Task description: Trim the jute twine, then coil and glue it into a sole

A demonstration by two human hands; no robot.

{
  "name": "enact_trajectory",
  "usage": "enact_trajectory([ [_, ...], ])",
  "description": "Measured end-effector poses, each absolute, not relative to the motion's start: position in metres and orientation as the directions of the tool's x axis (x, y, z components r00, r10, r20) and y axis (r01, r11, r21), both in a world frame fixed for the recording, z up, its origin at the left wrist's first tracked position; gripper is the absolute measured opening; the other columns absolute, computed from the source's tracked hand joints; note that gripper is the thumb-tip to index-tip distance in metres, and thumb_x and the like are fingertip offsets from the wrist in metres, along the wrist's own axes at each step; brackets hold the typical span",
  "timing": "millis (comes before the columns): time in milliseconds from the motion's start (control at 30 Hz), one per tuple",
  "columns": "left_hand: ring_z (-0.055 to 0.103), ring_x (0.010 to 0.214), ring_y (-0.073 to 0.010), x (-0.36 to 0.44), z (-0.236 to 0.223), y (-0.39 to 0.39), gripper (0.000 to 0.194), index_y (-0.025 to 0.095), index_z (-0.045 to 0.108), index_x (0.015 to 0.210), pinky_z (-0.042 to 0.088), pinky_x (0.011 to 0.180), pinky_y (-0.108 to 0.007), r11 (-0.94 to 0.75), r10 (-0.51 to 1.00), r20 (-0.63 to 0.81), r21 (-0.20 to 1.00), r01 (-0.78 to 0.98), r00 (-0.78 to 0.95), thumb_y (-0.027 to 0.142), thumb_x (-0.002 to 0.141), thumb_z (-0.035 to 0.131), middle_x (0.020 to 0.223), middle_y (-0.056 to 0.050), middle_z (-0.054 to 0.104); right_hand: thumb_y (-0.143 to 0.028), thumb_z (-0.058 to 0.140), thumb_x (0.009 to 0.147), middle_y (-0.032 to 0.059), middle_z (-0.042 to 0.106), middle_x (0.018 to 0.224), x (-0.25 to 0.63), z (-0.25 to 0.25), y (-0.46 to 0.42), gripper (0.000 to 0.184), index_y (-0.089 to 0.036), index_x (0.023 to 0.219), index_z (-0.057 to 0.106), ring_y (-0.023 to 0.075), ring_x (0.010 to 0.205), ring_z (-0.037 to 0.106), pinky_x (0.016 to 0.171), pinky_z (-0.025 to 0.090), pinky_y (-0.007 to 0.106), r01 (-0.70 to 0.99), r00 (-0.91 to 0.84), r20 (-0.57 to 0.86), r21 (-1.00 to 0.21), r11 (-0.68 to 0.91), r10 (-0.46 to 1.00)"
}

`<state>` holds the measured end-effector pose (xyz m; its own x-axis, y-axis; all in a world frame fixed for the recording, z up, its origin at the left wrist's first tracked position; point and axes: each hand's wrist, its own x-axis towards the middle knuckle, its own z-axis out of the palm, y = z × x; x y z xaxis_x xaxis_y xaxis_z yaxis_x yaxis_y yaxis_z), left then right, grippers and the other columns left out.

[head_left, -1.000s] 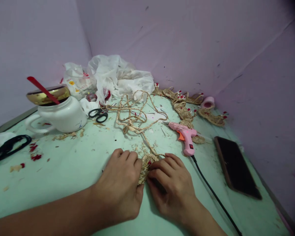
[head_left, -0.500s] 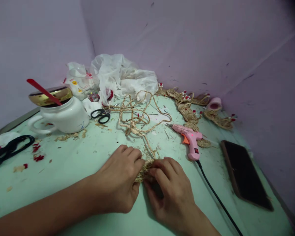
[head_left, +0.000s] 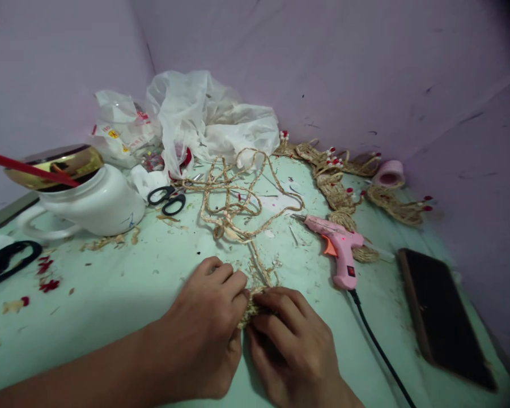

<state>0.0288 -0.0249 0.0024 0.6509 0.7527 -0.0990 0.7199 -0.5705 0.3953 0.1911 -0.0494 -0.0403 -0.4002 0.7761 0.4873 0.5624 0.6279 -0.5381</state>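
Between my hands is a small piece of braided straw rope work [head_left: 250, 311], mostly covered by fingers. My left hand [head_left: 212, 326] is closed around its left side. On its right side, the bent fingers of my right hand [head_left: 295, 337] pinch the edge. A thin braided rope [head_left: 259, 263] runs from the piece up to a loose tangle of the same rope [head_left: 232, 198] on the table. To the right of my right hand lies a pink glue gun [head_left: 338, 246], its small red light lit and its nozzle pointing left.
Black-handled scissors [head_left: 167, 201] lie by a white mug [head_left: 89, 207] with a gold bowl [head_left: 63, 164] on top. White plastic bags [head_left: 212, 119] stand at the back. Finished braided pieces with red and white beads [head_left: 334, 190] line the wall. A phone [head_left: 446, 317] lies right of the cord [head_left: 378, 345].
The camera view has shifted and come closer, so objects at the sides sit further outward. Both hands keep their hold on the braided piece, with only slight finger movement.
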Motion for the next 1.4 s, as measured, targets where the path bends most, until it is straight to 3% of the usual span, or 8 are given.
enact_trajectory([
  [100, 0.044, 0.085, -0.0224, 0.028, 0.002, -0.025, 0.018, 0.017, 0.058, 0.084, 0.034, 0.084, -0.043, -0.562, 0.761, -0.101, 0.393, 0.728, 0.641, 0.020, 0.068, 0.051, 0.087, -0.006, 0.053, -0.009, 0.057, 0.069, 0.0090, 0.063, 0.089, 0.196, -0.035, -0.049, 0.014, -0.018, 0.080, 0.060, 0.0218, 0.085, 0.056, 0.077, 0.048, 0.038, 0.562, -0.432, 0.434, -0.557, 0.612, 0.791],
  [233, 0.045, 0.088, -0.0241, 0.025, 0.002, -0.028, 0.027, 0.018, 0.057, 0.093, 0.034, 0.084, -0.045, -0.535, 0.784, -0.083, 0.412, 0.738, 0.615, 0.025, 0.067, 0.055, 0.094, -0.007, 0.053, -0.022, 0.064, 0.069, 0.0071, 0.062, 0.093, 0.210, -0.026, -0.051, 0.020, -0.020, 0.087, 0.056, 0.0222, 0.090, 0.057, 0.093, 0.036, 0.046, 0.517, -0.428, 0.395, -0.630, 0.579, 0.813],
  [400, 0.043, 0.098, -0.0275, 0.030, 0.006, -0.036, 0.035, 0.017, 0.053, 0.102, 0.032, 0.088, -0.046, -0.542, 0.814, 0.003, 0.366, 0.756, 0.581, 0.027, 0.069, 0.055, 0.105, -0.011, 0.051, -0.019, 0.056, 0.076, 0.0058, 0.062, 0.087, 0.225, -0.023, -0.047, 0.006, -0.021, 0.081, 0.056, 0.0207, 0.086, 0.058, 0.077, 0.045, 0.036, 0.497, 0.001, 0.466, -0.768, 0.404, 0.885],
  [567, 0.047, 0.088, -0.0251, 0.041, 0.007, -0.038, 0.022, 0.017, 0.057, 0.090, 0.033, 0.084, -0.044, -0.591, 0.784, -0.021, 0.279, 0.757, 0.620, 0.022, 0.068, 0.051, 0.091, -0.009, 0.055, -0.026, 0.059, 0.074, 0.0029, 0.061, 0.073, 0.230, -0.022, -0.037, 0.007, -0.019, 0.073, 0.058, 0.0188, 0.072, 0.057, 0.070, 0.045, 0.034, 0.434, 0.247, 0.310, -0.882, 0.182, 0.918],
  [1033, 0.051, 0.075, -0.0205, 0.041, 0.007, -0.026, 0.009, 0.018, 0.055, 0.074, 0.036, 0.075, -0.038, -0.664, 0.734, -0.007, 0.204, 0.719, 0.679, 0.021, 0.066, 0.052, 0.076, -0.005, 0.058, -0.022, 0.056, 0.073, 0.0009, 0.062, 0.067, 0.231, -0.013, -0.037, 0.006, -0.018, 0.069, 0.059, 0.0161, 0.067, 0.057, 0.068, 0.044, 0.030, 0.500, 0.229, 0.330, -0.847, 0.180, 0.916],
  [1167, 0.051, 0.074, -0.0206, 0.034, 0.015, -0.038, 0.014, 0.019, 0.057, 0.077, 0.038, 0.074, -0.038, -0.652, 0.738, 0.002, 0.264, 0.711, 0.675, 0.019, 0.064, 0.052, 0.075, -0.004, 0.058, -0.022, 0.056, 0.072, 0.0010, 0.062, 0.067, 0.231, -0.010, -0.037, 0.007, -0.018, 0.067, 0.059, 0.0161, 0.066, 0.057, 0.068, 0.044, 0.030, 0.453, 0.235, 0.259, -0.882, 0.130, 0.937],
  [1300, 0.054, 0.081, -0.0194, 0.015, 0.018, -0.036, 0.027, 0.021, 0.058, 0.093, 0.041, 0.075, -0.034, -0.660, 0.744, 0.215, 0.378, 0.649, 0.632, 0.019, 0.066, 0.056, 0.085, -0.003, 0.061, -0.028, 0.059, 0.070, 0.0014, 0.061, 0.066, 0.229, -0.008, -0.036, 0.011, -0.017, 0.066, 0.058, 0.0158, 0.064, 0.056, 0.065, 0.044, 0.029, 0.325, 0.233, 0.146, -0.944, 0.065, 0.961],
  [1400, 0.058, 0.084, -0.0189, 0.003, 0.012, -0.025, 0.031, 0.021, 0.057, 0.098, 0.046, 0.075, -0.031, -0.558, 0.827, 0.386, 0.464, 0.688, 0.409, 0.025, 0.068, 0.060, 0.092, -0.002, 0.064, -0.034, 0.062, 0.067, 0.0008, 0.059, 0.062, 0.229, -0.012, -0.033, 0.017, -0.017, 0.066, 0.059, 0.0147, 0.060, 0.053, 0.060, 0.042, 0.027, 0.199, 0.241, 0.062, -0.980, 0.013, 0.968],
])
